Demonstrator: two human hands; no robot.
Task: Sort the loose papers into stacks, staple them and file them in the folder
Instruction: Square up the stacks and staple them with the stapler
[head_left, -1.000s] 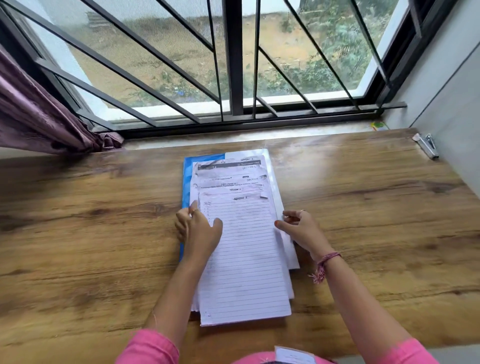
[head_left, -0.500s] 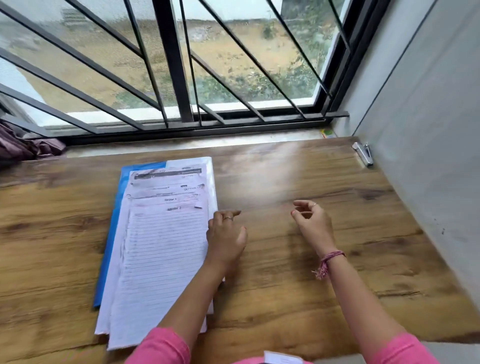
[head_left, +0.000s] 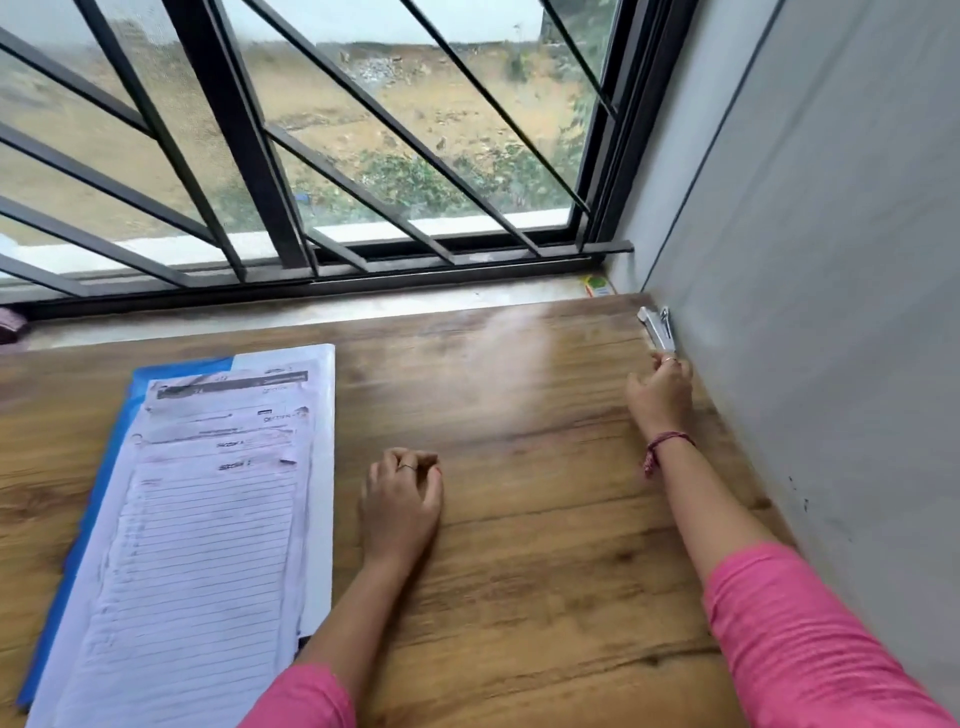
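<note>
The right hand (head_left: 661, 391), fingers just touching the stapler (head_left: 658, 329) at the far right wall, should pinch it firmly, while the left hand (head_left: 401, 505) rests loosely curled, holding nothing.

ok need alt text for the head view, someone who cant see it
A person's right hand reaches to a metal stapler by the wall on a wooden desk. The left hand rests beside papers stacked on a blue folder.
</note>
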